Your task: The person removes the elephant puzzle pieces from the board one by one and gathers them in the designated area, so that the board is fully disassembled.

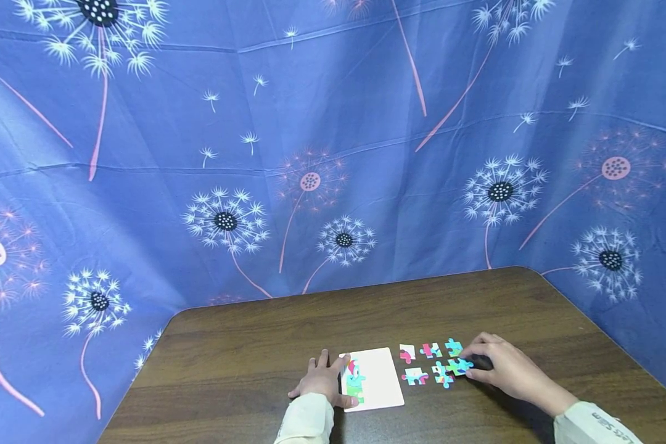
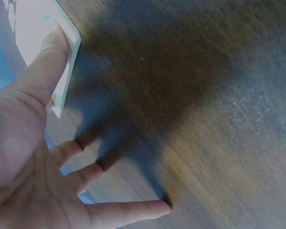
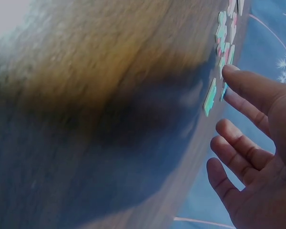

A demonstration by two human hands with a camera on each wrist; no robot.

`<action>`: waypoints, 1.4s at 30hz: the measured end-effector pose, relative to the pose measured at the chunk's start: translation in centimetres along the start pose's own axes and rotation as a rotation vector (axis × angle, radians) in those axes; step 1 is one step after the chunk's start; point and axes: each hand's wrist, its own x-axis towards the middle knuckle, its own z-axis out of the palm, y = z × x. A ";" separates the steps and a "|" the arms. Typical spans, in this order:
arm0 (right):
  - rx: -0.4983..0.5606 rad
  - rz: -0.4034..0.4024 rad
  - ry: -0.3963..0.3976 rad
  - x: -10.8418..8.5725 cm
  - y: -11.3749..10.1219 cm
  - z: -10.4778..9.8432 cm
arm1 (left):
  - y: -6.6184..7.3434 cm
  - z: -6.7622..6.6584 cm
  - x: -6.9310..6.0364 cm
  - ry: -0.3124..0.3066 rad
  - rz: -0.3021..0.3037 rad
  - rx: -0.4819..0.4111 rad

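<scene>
My left hand has its fingers spread, with the thumb on a corner of a pale square puzzle board. Its other fingertips reach the table beside the board. Colourful joined pieces fill the board's left strip. Over on the right, my right hand has its thumb and index finger around a blue-green jigsaw piece. In the right wrist view a gap shows between those fingertips and this piece; the other fingers are loosely bent.
Several loose jigsaw pieces lie in two rows right of the board, among them a red-and-white one, a blue one and a multicoloured one. All this is on a brown wooden table. Behind it hangs a blue dandelion-print curtain.
</scene>
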 end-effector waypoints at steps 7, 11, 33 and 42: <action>-0.003 0.013 0.006 -0.3 0.5 0.0 | 0.0 0.0 -0.1 -0.001 -0.002 -0.009; 0.000 0.030 -0.013 -0.3 0.8 0.0 | 0.0 -0.1 -0.1 -0.008 -0.007 -0.009; 0.020 0.055 -0.041 -0.4 1.3 0.5 | 0.1 -0.5 -0.7 0.004 0.002 -0.002; 0.040 0.070 -0.046 -0.4 1.2 0.3 | 0.1 -0.4 -0.5 0.001 0.000 -0.019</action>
